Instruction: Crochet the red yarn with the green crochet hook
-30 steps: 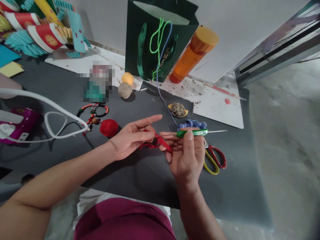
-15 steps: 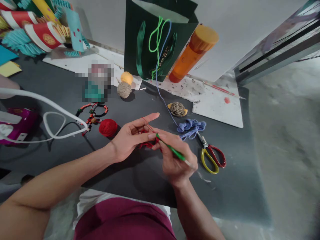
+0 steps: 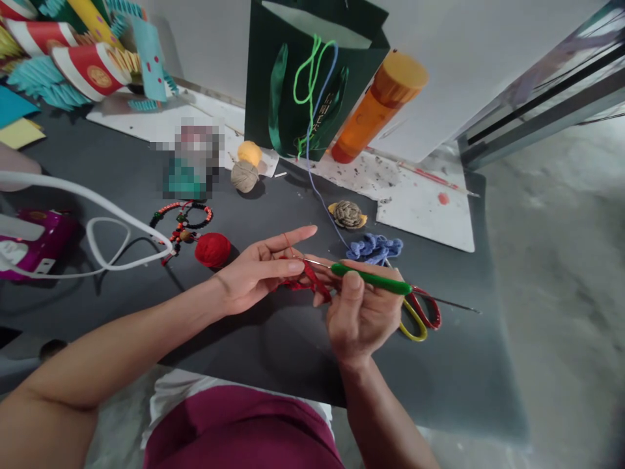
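My left hand point(image 3: 256, 273) pinches a small red crocheted piece point(image 3: 305, 280), with its fingers extended and a red yarn strand running up over the index finger. My right hand point(image 3: 361, 309) grips a green-handled crochet hook point(image 3: 371, 279), and the hook's metal end reaches left into the red stitches. A thin metal shaft also sticks out beyond the handle's right end. The red yarn ball point(image 3: 213, 250) lies left of my left hand, apart from it. Partly hidden behind my right hand are yellow-and-red-handled scissors point(image 3: 415, 312).
A dark grey mat point(image 3: 293, 365) covers the table. On it lie blue yarn point(image 3: 374, 247), a beaded cord point(image 3: 180, 225), twine balls point(image 3: 245, 176), and a white cable point(image 3: 88, 212). Behind stand a dark green paper bag point(image 3: 288, 85) and an orange tube point(image 3: 378, 107).
The hook has swung from a steep diagonal to nearly level, its metal end still in the red stitches. My right hand has shifted up and now covers more of the scissors.
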`<state>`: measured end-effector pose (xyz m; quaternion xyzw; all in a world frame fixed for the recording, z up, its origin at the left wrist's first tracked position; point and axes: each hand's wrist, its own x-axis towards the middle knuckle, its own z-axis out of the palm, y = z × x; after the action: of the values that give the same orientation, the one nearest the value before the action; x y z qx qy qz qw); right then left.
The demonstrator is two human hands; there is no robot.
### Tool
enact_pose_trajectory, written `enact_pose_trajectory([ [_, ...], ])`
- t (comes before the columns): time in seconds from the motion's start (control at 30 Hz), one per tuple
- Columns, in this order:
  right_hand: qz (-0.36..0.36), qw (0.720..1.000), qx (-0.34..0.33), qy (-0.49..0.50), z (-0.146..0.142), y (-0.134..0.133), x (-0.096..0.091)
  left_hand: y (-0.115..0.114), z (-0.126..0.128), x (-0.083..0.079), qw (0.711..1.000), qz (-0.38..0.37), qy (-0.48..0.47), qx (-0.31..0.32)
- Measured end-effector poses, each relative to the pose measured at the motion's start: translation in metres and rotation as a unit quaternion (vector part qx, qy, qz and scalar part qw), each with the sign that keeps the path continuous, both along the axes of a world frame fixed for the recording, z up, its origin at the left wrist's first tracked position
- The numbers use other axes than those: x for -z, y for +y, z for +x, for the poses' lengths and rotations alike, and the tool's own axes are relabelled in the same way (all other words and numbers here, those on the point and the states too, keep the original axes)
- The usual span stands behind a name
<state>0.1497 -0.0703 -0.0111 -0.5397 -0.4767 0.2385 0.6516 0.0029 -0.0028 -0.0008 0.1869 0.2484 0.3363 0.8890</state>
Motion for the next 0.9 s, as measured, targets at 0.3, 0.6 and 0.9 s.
enact_pose_trajectory([
  [0.3,-0.114,0.961,-0.112,0.225,0.005,0.016,-0.009,0.000,-0.002,0.005,0.999,0.015,-0.009,0.034],
  [0.6,-0.165,0.928,-0.123,0.311,-0.008,0.013,-0.015,-0.003,0.002,0.001,0.996,0.085,0.024,-0.003],
  [0.9,-0.150,0.929,-0.148,0.304,-0.007,0.014,-0.009,0.003,0.000,0.001,0.998,0.022,0.012,-0.063],
])
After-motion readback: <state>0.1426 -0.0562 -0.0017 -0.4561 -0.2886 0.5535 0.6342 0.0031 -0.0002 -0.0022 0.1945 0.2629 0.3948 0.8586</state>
